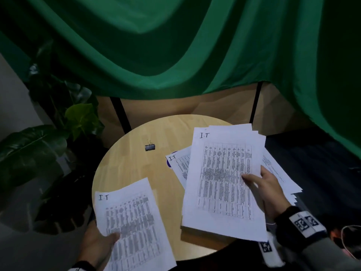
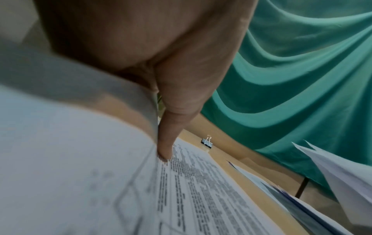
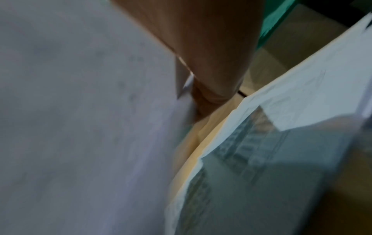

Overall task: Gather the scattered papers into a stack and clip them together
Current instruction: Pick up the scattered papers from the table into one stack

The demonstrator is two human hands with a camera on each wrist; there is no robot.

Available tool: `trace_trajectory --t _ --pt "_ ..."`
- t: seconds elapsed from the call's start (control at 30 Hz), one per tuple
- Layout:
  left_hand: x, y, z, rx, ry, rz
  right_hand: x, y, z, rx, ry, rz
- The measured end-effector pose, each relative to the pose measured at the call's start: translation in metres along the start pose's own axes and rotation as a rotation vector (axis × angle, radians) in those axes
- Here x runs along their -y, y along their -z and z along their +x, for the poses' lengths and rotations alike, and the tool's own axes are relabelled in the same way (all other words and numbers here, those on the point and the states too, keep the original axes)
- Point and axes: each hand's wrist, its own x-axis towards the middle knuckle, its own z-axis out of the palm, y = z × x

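Papers, white printed sheets marked "I.T", are split between your hands over the round pale wooden table [image 1: 125, 169]: your left hand [image 1: 97, 245] pinches one sheet [image 1: 132, 227], your right hand [image 1: 267, 194] grips a larger bundle [image 1: 224, 173], apparently for merging. More sheets [image 1: 179, 163] lie fanned beneath. One black binder clip [image 1: 150, 147] waits untouched, well apart.
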Motion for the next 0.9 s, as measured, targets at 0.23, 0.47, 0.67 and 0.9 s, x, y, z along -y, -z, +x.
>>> trace_trajectory --t 0.23,0.47,0.67,0.9 --pt "-0.040 0.030 -0.014 -0.128 -0.050 -0.159 0.034 0.076 0.086 -0.038 -0.049 -0.693" --pt "-0.114 0.048 -0.059 -0.215 -0.285 -0.249 0.030 0.107 0.145 -0.016 -0.114 -1.268" --pt "-0.182 0.025 -0.105 -0.064 -0.469 -0.347 0.030 0.096 0.148 -0.029 -0.216 -1.512" --pt "-0.209 -0.060 -0.114 0.331 -0.482 -0.410 0.071 0.019 0.057 0.169 0.004 -0.853"
